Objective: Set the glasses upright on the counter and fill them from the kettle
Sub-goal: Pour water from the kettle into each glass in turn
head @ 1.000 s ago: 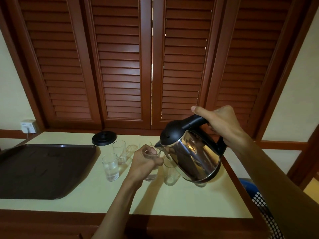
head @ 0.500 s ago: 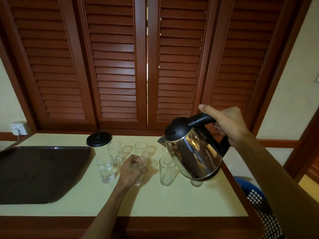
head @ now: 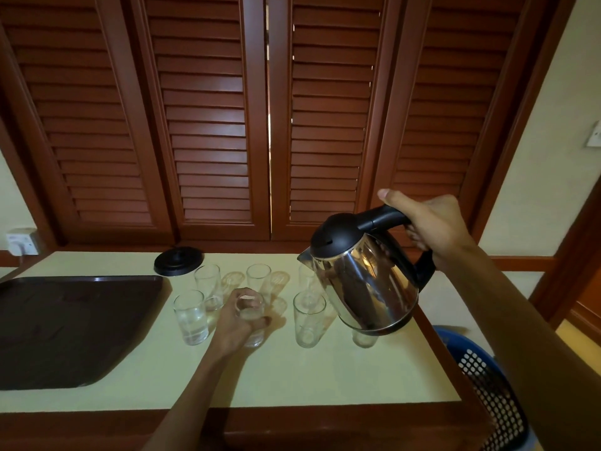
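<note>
Counter [head: 325, 379] pale, bearing two rows of upright glasses right of a dark tray [head: 65, 327]. Steel kettle [head: 364, 284] held in the air over the right-hand glasses, tipped spout-left; probably heavy with water, rigid, slick body, best taken by the black handle. Right hand [head: 429, 226] wrapped around that handle, thumb on top. Left hand [head: 237, 320] curled around the front middle glass [head: 250, 315], standing on the counter; light, brittle, smooth, best gripped around the wall. Front left glass [head: 191, 317] apparently holding water.
</note>
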### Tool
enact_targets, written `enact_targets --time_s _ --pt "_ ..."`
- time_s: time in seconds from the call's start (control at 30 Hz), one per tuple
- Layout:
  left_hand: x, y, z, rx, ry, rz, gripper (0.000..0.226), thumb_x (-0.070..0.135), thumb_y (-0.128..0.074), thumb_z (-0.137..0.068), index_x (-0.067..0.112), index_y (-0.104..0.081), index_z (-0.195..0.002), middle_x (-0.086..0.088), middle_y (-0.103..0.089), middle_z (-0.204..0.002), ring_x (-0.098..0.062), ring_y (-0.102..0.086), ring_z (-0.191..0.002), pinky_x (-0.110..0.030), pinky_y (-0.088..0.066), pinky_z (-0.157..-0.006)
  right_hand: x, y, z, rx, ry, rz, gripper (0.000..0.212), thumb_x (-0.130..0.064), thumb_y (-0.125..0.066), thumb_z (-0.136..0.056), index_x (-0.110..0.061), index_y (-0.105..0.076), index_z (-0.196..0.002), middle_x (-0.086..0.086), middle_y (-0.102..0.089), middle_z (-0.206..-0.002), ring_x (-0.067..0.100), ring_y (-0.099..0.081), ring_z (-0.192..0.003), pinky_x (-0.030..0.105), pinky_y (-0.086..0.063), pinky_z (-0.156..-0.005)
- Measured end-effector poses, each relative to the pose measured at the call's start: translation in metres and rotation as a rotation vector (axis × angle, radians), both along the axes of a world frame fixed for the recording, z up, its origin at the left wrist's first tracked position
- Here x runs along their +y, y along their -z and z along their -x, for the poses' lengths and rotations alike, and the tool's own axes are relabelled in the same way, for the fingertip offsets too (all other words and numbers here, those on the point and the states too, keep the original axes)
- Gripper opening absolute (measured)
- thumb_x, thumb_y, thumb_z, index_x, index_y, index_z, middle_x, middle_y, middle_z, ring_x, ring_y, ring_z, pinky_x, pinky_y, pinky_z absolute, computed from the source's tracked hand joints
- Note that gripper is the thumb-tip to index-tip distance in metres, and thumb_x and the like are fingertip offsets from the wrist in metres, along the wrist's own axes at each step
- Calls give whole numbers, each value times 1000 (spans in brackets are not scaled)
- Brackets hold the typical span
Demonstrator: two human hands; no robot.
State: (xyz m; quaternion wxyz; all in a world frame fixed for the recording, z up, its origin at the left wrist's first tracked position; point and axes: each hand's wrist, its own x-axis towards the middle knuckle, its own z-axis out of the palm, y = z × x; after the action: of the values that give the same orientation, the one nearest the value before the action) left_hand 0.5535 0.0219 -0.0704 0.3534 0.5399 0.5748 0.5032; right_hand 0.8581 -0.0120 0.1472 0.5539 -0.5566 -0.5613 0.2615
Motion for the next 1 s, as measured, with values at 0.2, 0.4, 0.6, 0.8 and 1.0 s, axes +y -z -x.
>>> enact_targets --time_s 0.2,0.4,0.6,0.8,1.0 --pt "-4 -12 -4 11 -73 -63 81 9 -97 -60 21 -49 -124 -2 -61 -108 -18 -60 -104 -31 -51 -91 -3 -3 -3 5 -7 -7 56 -50 -79 -80 4 -70 -73 9 -51 -54 13 -40 -38 22 -30 -36" --pt "-23 -51 -39 203 -128 -387 75 16 -90 -67 34 -46 -125 9 -45 -127 -7 -40 -121 -13 -32 -97 -6 -9 -7 -4 13 -26 46 -51 -79 -81 -10 -67 -62 4 -50 -51 13 -43 -41 21 -34 -39" --pt "-24 -35 -88 251 18 -293 82 29 -89 -68 28 -41 -135 9 -41 -135 -11 -37 -130 -14 -31 -100 -10 -9 -8 0 26 -46 44 -49 -79 -81 -11 -69 -62 5 -52 -52 16 -45 -45 23 -35 -42" --pt "-11 -9 -108 96 -44 -33 91 33 -94 -66 21 -40 -139 -2 -54 -133 -19 -53 -122 -29 -44 -97 -14 -8 -11 -2 52 -37 42 -46 -79 -82 -11 -68 -62 8 -56 -57 15 -47 -46 20 -35 -39" --pt "1 4 -110 -102 4 147 67 33 -92 -59 18 -54 -112 -5 -67 -108 -24 -65 -101 -28 -50 -83 -14 -6 -15 -19 67 -48 43 -45 -80 -82 -10 -69 -61 3 -53 -50 10 -44 -38 16 -34 -36"
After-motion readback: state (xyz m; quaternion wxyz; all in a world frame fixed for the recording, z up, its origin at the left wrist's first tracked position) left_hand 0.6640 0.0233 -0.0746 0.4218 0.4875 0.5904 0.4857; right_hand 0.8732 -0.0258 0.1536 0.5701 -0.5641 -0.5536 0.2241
